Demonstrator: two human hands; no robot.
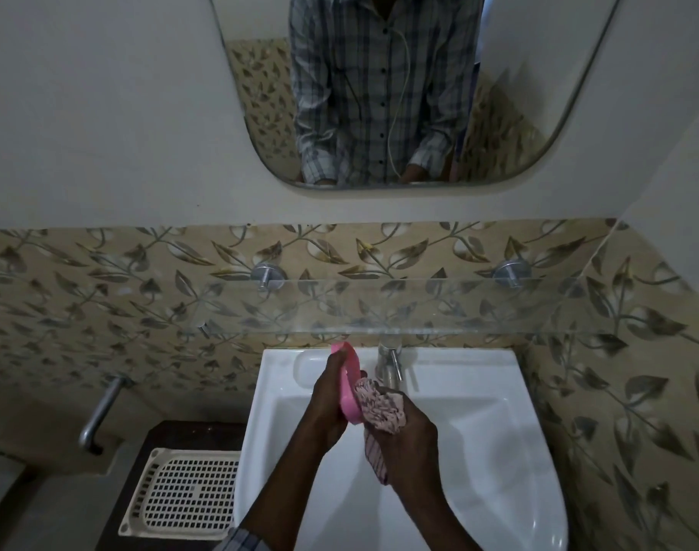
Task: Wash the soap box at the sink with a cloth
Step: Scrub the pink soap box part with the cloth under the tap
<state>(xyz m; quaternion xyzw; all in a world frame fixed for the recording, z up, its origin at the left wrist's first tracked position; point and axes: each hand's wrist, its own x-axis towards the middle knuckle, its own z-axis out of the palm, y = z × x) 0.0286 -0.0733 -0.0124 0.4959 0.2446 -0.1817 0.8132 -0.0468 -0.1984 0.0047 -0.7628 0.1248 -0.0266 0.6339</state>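
Over the white sink (479,451), my left hand (327,403) grips a pink soap box (350,385), held on edge with its long side running up and away from me. My right hand (409,443) is closed around a bunched pink striped cloth (379,407), which is pressed against the right face of the box. A tail of the cloth hangs down below my right hand. The chrome tap (388,361) stands just behind the cloth; I see no water running from it.
A glass shelf (439,308) on metal pegs juts out above the sink's back edge. A white perforated tray (185,493) lies on a dark stand to the left. A metal pipe (101,411) projects from the tiled wall at left. A mirror (379,93) hangs above.
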